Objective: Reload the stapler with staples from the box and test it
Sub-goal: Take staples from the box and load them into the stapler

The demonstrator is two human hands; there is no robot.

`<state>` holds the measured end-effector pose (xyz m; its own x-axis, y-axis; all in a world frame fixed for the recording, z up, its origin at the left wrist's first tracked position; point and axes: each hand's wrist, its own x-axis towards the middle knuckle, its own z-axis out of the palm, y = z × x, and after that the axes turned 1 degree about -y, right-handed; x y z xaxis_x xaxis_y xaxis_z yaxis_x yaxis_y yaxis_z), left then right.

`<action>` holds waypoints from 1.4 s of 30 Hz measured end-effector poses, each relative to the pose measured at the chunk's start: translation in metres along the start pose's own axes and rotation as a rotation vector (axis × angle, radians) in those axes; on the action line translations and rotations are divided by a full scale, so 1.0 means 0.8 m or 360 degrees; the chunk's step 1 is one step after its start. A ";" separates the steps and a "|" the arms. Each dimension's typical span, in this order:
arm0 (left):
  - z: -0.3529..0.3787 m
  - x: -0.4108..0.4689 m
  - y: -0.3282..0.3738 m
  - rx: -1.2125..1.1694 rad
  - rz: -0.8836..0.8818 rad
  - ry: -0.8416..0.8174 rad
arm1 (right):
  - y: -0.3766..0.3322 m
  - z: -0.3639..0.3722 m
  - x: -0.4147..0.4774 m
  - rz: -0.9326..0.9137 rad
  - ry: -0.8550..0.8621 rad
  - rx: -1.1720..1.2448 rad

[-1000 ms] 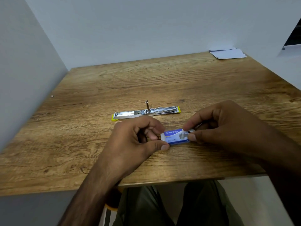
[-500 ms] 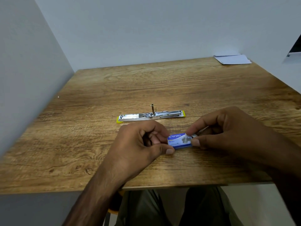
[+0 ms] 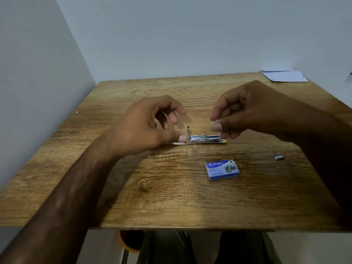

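Note:
The stapler (image 3: 204,138) lies opened flat on the wooden table (image 3: 171,197), metal channel up, a small post standing at its middle, yellow tip at the right end. My left hand (image 3: 150,126) rests its thumb on the stapler's left half, the other fingers curled apart above it. My right hand (image 3: 245,109) hovers over the stapler's right end, thumb and forefinger pinched on a small pale strip of staples (image 3: 214,122). The blue staple box (image 3: 222,169) lies alone nearer the front edge. A short loose piece of staples (image 3: 279,156) lies to its right.
White sheets of paper (image 3: 285,75) lie at the table's far right corner. Grey walls close in the left side and the back. A tiny speck (image 3: 77,112) sits near the left edge. My legs show below the front edge.
Both hands have let go of the blue box and risen to the stapler. The right hand now pinches staples, and a loose piece lies on the table to the right.

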<state>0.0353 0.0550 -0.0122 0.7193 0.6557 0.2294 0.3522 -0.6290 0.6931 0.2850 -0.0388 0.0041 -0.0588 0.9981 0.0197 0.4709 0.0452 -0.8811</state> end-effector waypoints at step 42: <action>0.042 0.028 -0.023 0.0359 0.0087 -0.0228 | 0.018 0.023 0.027 -0.0092 -0.0099 -0.0788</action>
<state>0.0654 0.0671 -0.0430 0.8126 0.5627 0.1521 0.4236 -0.7492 0.5092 0.2745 -0.0173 -0.0168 -0.1426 0.9896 0.0206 0.8255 0.1304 -0.5491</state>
